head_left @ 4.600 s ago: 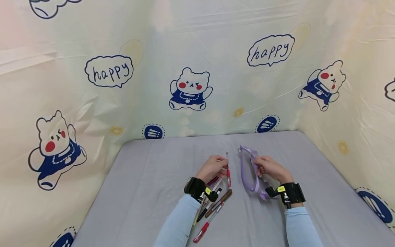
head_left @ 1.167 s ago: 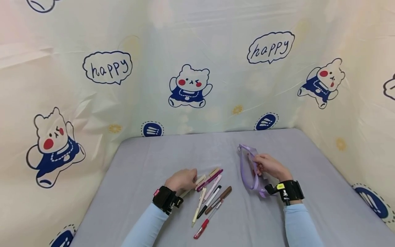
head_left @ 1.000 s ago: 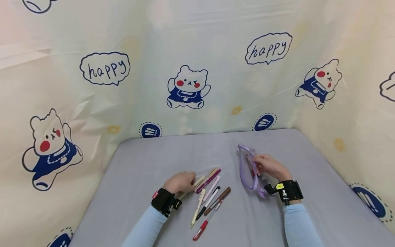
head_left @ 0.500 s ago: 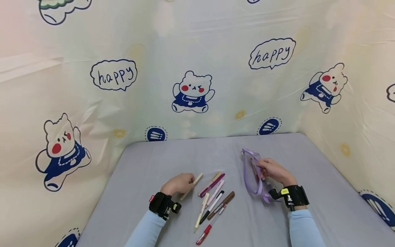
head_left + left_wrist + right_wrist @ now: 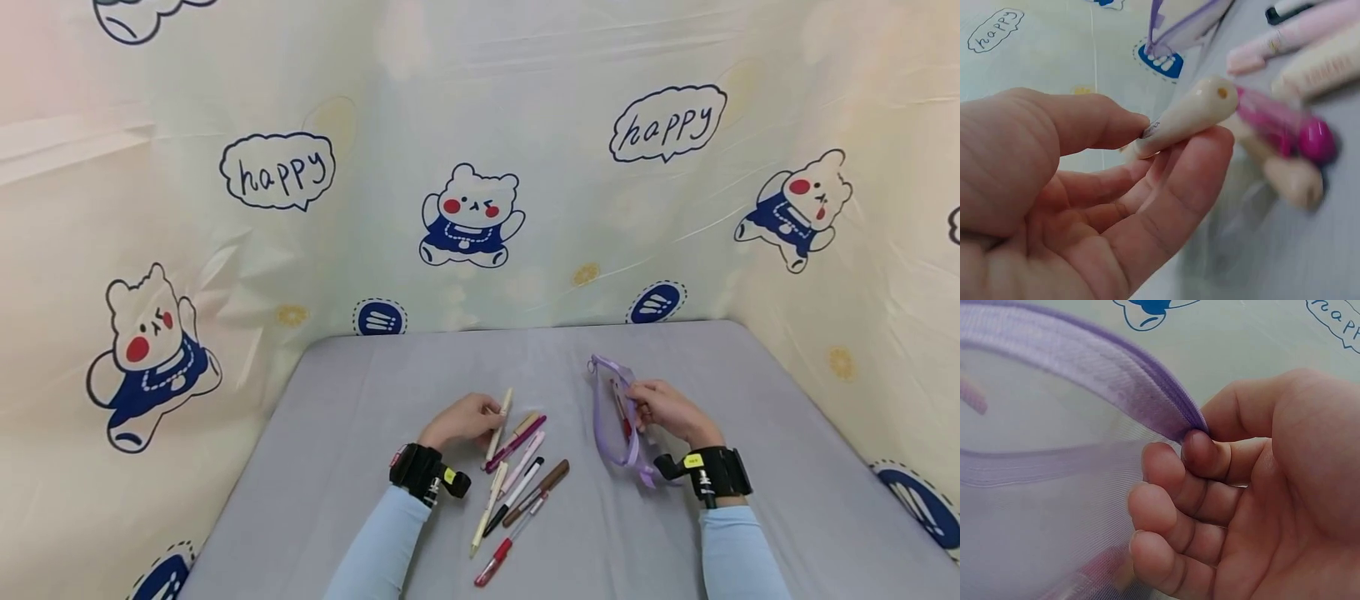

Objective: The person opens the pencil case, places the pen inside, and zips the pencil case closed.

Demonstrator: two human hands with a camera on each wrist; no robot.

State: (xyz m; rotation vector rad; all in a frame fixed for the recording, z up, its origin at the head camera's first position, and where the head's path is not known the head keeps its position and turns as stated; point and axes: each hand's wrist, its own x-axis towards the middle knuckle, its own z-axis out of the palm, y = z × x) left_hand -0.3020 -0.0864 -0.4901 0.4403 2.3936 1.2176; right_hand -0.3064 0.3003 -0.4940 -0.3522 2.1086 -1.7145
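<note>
My left hand (image 5: pixel 467 418) pinches a cream pen (image 5: pixel 502 414) between thumb and fingers, raised at a slant just left of the loose pens. In the left wrist view the pen's rounded end (image 5: pixel 1213 103) points toward the camera. My right hand (image 5: pixel 670 410) grips the zippered rim of a purple-edged mesh pouch (image 5: pixel 600 437), whose mouth stands open toward the left. A red pen (image 5: pixel 625 421) shows within the pouch. Through the mesh (image 5: pixel 1041 519) in the right wrist view, blurred pinkish items are visible low down.
Several pens lie loosely between the hands: a magenta pen (image 5: pixel 517 443), a pink pen (image 5: pixel 522 467), a black-and-white pen (image 5: pixel 513 498), a brown pen (image 5: pixel 551 481), another cream pen (image 5: pixel 489 510) and a red clear pen (image 5: pixel 498 557). A grey cloth (image 5: pixel 360 400) covers the table.
Earlier my left hand held a red pen near the pouch. It then went left, took a cream pen from the pile, and has now raised it rightward. My right hand keeps its grip.
</note>
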